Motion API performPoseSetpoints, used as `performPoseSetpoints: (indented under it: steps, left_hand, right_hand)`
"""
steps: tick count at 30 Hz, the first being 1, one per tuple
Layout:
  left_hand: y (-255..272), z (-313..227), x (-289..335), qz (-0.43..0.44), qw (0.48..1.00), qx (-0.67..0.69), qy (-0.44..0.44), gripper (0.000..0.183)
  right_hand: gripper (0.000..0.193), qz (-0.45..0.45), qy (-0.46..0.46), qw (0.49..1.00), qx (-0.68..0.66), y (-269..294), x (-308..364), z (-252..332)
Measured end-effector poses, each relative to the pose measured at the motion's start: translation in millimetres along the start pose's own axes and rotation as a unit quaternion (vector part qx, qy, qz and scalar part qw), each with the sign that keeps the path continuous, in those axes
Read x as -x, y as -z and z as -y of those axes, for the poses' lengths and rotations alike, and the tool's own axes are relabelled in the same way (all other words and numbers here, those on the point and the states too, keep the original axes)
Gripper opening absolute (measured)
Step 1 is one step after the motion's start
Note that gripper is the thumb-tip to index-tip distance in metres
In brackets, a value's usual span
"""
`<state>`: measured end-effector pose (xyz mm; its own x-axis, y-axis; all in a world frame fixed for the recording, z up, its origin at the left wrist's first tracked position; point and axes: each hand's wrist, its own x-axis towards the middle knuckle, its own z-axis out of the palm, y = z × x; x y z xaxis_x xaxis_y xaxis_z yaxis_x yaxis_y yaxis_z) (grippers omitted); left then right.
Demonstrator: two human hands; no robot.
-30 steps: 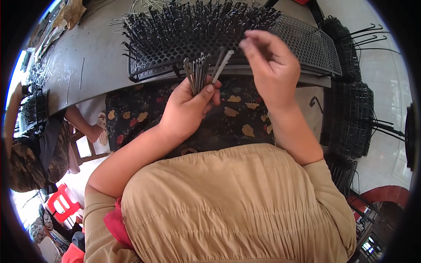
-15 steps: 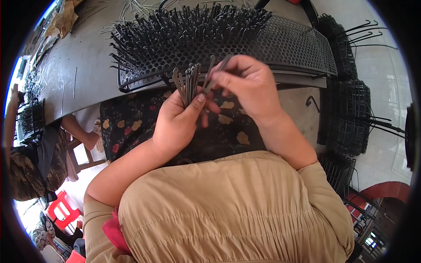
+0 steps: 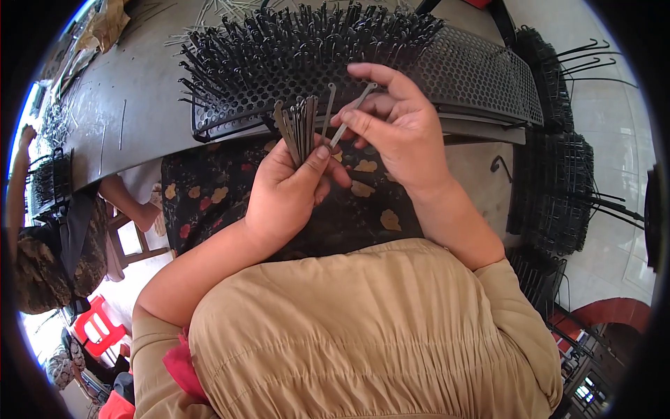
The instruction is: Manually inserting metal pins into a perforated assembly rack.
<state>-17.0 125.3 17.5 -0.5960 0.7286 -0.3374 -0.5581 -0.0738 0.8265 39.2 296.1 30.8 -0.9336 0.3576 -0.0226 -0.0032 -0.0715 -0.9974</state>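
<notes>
You sit at a long grey bench (image 3: 91, 133) in a workshop, with a black perforated tray (image 3: 481, 77) lying across it in front of you, straight ahead above your lap. Your left hand (image 3: 286, 199) is closed around a bundle of thin metal strips (image 3: 296, 126), fanned upright between thumb and fingers, just below the tray's near edge. Your right hand (image 3: 401, 129) pinches one single strip (image 3: 352, 112) between thumb and fingertips, tilted, its lower end close to the bundle; a second loose strip (image 3: 328, 112) stands just beside it, and you cannot tell from here which hand holds that one. Neither hand touches the tray

The left and middle of the tray bristle with dark pins (image 3: 293, 49) standing in the holes, packed close together. The right part shows bare honeycomb mesh, so by the look of it a good half is filled and the rest is left to do, with a full handful of strips not yet placed

To your right, more black racks (image 3: 558, 188) stand stacked on the floor, hooks poking out. At the far left another person (image 3: 42, 230) sits at the same bench, and a red stool (image 3: 98, 328) stands below
</notes>
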Motion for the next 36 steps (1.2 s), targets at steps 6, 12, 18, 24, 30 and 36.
performPoseSetpoints:
  steps: [6, 12, 18, 24, 30, 36]
  left_hand:
    - [-2, 0, 1, -0.012, 0.999, -0.033, -0.007, 0.009]
    - [1, 6, 1, -0.014, 0.999, -0.036, -0.036, 0.009]
    - [4, -2, 3, -0.041, 0.998, -0.056, 0.003, 0.007]
    - [3, 4, 2, -0.041, 0.993, -0.102, 0.051, 0.007]
    - [-1, 2, 4, -0.044, 0.992, -0.113, 0.038, 0.01]
    - [3, 1, 4, -0.046, 0.995, -0.083, 0.032, 0.01]
  right_hand:
    - [0.059, -0.042, 0.042, 0.997, 0.046, -6, 6, -8]
    - [0.053, -0.063, 0.076, 0.995, 0.012, -5, 2, 0]
    - [0.048, -0.152, 0.266, 0.947, 0.095, 16, -14, 6]
    - [0.038, -0.21, 0.436, 0.814, 0.32, 21, -38, 23]
    - [0.04, -0.149, 0.477, 0.744, 0.444, 25, -43, 25]
    - [0.03, -0.189, 0.483, 0.65, 0.554, 25, -43, 25]
